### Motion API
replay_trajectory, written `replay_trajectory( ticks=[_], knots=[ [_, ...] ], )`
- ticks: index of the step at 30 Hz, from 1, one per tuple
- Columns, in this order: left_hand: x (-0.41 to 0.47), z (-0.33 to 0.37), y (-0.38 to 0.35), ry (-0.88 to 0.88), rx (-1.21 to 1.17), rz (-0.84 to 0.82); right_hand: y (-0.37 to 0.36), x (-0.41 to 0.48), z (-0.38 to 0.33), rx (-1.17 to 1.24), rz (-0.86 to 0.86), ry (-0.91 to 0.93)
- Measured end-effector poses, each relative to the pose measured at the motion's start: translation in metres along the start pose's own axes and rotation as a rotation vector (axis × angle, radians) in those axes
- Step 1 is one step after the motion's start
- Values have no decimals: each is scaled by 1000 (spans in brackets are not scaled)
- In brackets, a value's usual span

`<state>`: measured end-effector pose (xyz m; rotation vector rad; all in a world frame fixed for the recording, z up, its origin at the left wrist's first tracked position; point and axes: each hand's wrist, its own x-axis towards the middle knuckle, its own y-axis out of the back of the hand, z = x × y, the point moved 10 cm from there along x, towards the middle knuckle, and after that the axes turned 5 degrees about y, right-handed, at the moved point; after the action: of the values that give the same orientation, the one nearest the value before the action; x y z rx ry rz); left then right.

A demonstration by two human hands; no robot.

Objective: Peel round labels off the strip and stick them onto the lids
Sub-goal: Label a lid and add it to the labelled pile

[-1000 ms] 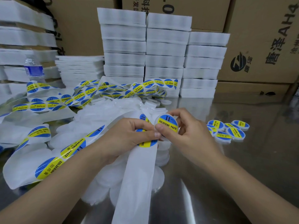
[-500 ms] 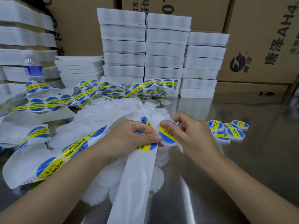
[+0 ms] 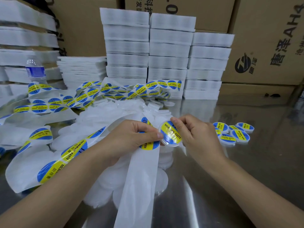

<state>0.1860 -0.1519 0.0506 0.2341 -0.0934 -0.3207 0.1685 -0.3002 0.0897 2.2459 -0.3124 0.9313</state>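
Note:
My right hand pinches a round translucent lid that carries a blue and yellow "soldering paste" label, tilted toward me. My left hand grips the white backing strip, its thumb beside a label still on the strip and touching the lid's edge. The bare end of the strip hangs down toward me. A heap of plain white lids lies under and behind both hands. Labelled lids sit in a small group on the right.
Long loops of label strip sprawl across the left and middle of the shiny metal table. White foam stacks and cardboard boxes line the back. A water bottle stands at the far left.
The lid in my right hand has turned, its label now facing me with the text slanted, and it has shifted slightly right. My left hand kept its grip on the strip.

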Motion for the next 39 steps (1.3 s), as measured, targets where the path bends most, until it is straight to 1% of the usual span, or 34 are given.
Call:
replay_trajectory(
  ticks=[9,10,12,15,17,19,20,22,23,24,25,27,29,31,34,37,39],
  knots=[
    [2,-6,8,61,-40,67,1,-2,-7,37,-2,73],
    [2,-5,10,56,-44,79,0,-2,-9,55,-21,90],
    [1,-4,13,49,-60,105,-7,-3,-11,67,-113,95],
    [2,-5,18,60,-87,140,-20,-7,-10,-62,-225,152],
    [2,-5,18,56,-84,140,-20,-7,-11,-99,-209,193],
    [2,-4,16,43,-67,136,-13,-4,-8,-71,-131,201],
    [2,-3,15,36,-60,130,-6,-1,-3,-51,-68,180],
    [1,-2,14,31,-62,113,10,7,19,-61,69,70],
    [1,-2,14,31,-70,106,17,11,35,-134,110,-13],
    [1,-3,14,34,-78,99,22,14,55,-264,109,-109],
    [1,-3,14,39,-83,91,26,15,75,-423,64,-208],
    [1,-3,11,50,-91,59,27,12,109,-683,-91,-368],
    [0,-3,7,51,-95,12,24,6,130,-805,-226,-454],
    [0,-3,4,34,-73,-27,20,3,137,-844,-283,-482],
    [0,-3,2,7,-35,-48,17,5,134,-844,-298,-462],
    [3,-2,4,-28,-23,-28,15,9,119,-736,-217,-400],
    [5,-1,6,-58,-28,-11,15,14,99,-649,-137,-315]
  ],
)
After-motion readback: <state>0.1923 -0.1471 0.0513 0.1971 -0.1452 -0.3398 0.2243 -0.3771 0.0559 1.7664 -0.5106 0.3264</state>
